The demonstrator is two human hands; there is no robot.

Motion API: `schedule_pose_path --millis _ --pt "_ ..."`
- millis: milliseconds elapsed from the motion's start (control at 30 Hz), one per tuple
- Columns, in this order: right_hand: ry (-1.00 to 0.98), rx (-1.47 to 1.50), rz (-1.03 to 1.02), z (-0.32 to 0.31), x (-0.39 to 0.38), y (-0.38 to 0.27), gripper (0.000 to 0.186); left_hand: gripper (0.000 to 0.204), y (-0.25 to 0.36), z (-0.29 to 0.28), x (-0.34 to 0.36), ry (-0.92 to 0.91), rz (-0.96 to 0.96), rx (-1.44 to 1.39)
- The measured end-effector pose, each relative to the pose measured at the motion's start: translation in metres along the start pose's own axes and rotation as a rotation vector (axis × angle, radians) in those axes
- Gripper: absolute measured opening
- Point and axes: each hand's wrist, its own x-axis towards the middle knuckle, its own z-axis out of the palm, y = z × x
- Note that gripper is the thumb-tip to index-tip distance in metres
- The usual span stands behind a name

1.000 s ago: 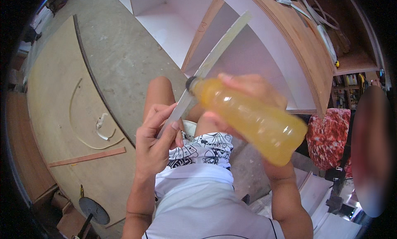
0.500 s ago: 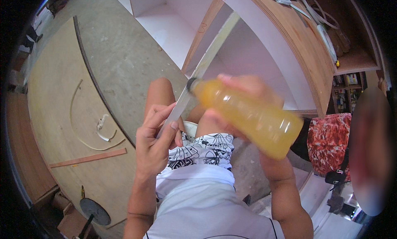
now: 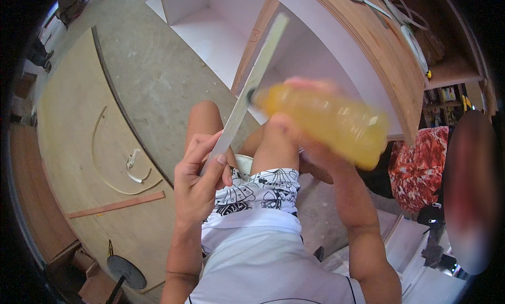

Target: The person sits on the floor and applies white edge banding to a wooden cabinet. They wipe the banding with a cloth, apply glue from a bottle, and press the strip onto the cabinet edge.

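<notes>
My left hand (image 3: 202, 164) pinches the near end of a long, thin, pale strip (image 3: 239, 112) between thumb and fingers. The strip slants up and away to the right, and a yellowish coat shows along its far part. Wrapped around a clear plastic bottle of yellow liquid (image 3: 336, 120), my right hand (image 3: 310, 130) is blurred by motion. The bottle lies tilted nearly sideways, its dark cap end at the strip's edge; whether it touches cannot be made out.
White-lined wooden cabinet (image 3: 310, 57) compartments stand ahead and to the right. On the left lies a plywood sheet (image 3: 79, 162) with a wooden batten (image 3: 118, 204), a curled strip and a dark disc (image 3: 126, 271). Red-and-white patterned cloth (image 3: 419, 170) is at right, beside a blurred oval area.
My right hand has carried the bottle farther along the strip, and its base has swung upward. The strip's far end has shifted slightly left. My left hand keeps its pinch.
</notes>
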Motion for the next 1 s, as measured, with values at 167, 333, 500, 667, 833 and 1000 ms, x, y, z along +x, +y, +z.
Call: schedule_pose_path --millis 167,333,500,667,833,1000 --pt "-0.242 -0.139 -0.312 -0.013 0.004 -0.024 0.049 0.035 0.001 0.001 -0.005 0.041 -0.018 -0.053" --pt "-0.112 0.031 -0.098 -0.032 -0.005 -0.026 0.053 0.035 0.000 -0.007 -0.006 0.066 -0.042 -0.077" --pt "0.050 0.128 0.042 -0.030 0.020 -0.026 0.058 0.037 0.002 0.001 -0.007 0.042 -0.032 -0.015" --pt "-0.078 0.139 -0.017 -0.014 0.015 -0.019 0.052 0.037 0.005 0.001 -0.011 0.017 0.017 0.013" --pt "-0.152 -0.037 -0.248 -0.009 0.024 -0.026 0.042 0.039 0.006 -0.010 -0.010 0.031 0.025 -0.018" --pt "-0.121 -0.045 -0.327 0.002 0.019 -0.033 0.043 0.040 0.010 -0.011 -0.013 0.038 -0.003 -0.048"
